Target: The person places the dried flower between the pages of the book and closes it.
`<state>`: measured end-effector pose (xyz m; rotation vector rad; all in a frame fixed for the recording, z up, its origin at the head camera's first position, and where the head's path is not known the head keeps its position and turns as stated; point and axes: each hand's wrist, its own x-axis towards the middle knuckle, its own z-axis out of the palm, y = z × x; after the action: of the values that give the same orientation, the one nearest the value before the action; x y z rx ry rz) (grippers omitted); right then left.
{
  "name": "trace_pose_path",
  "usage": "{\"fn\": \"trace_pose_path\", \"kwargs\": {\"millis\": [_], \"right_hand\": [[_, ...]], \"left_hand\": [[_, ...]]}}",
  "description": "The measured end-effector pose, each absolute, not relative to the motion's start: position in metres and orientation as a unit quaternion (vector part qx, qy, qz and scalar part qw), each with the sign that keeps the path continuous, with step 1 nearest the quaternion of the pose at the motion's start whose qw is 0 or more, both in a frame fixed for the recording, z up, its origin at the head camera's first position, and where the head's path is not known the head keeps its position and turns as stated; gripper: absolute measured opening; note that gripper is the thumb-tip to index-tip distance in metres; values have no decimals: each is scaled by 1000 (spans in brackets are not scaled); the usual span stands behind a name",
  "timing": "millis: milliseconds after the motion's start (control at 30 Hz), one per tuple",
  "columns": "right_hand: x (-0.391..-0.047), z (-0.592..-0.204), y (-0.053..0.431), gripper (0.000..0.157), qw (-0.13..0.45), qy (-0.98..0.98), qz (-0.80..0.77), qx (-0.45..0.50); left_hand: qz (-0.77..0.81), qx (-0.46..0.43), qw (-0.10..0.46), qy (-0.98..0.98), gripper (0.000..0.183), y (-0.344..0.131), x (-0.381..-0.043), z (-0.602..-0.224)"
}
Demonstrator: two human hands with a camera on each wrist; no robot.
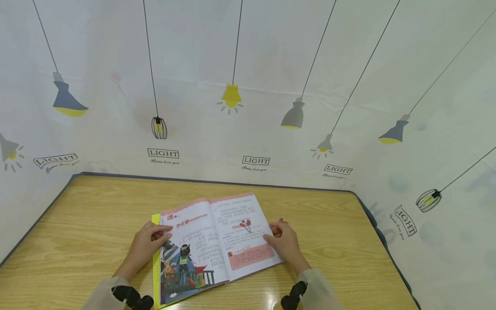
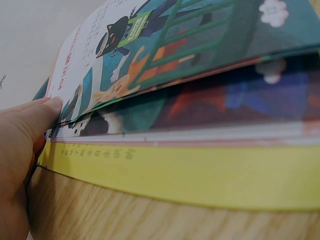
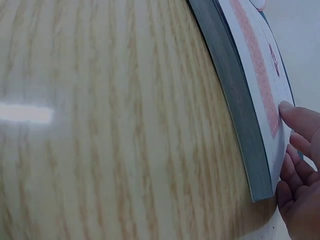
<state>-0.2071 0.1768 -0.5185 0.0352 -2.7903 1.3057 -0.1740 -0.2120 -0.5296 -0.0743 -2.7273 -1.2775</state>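
Note:
An illustrated book [image 1: 222, 241] lies open on the wooden table, tilted a little in the head view. Its left page shows a black cat in a green vest above a railing; the right page has text and a pink box. My left hand [image 1: 146, 242] grips the left edge, thumb on the page and other fingers partly hidden. In the left wrist view the picture page [image 2: 165, 55] is raised apart from the pages and yellow cover [image 2: 175, 172] below. My right hand [image 1: 286, 243] holds the right edge, its thumb [image 3: 295, 117] on the page and its fingers curled at the side.
The wooden table [image 1: 97, 215] extends around the book, with a dark edge at the back. Behind it hangs a pale cloth [image 1: 193, 56] printed with lamps and the word LIGHT. A bright reflection [image 3: 25, 113] shows on the tabletop in the right wrist view.

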Motion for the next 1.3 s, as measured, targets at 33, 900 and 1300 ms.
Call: {"fn": "trace_pose_path", "kwargs": {"millis": [33, 900, 1300], "right_hand": [[-207, -519, 177, 35, 30, -906, 422, 11], [-202, -515, 171, 21, 112, -879, 464, -21], [-198, -507, 171, 10, 108, -868, 482, -43]], "left_hand": [[-423, -25, 65, -903, 23, -212, -174, -529], [-423, -25, 64, -904, 23, -212, -173, -528], [-421, -26, 60, -905, 25, -212, -173, -528]]}}
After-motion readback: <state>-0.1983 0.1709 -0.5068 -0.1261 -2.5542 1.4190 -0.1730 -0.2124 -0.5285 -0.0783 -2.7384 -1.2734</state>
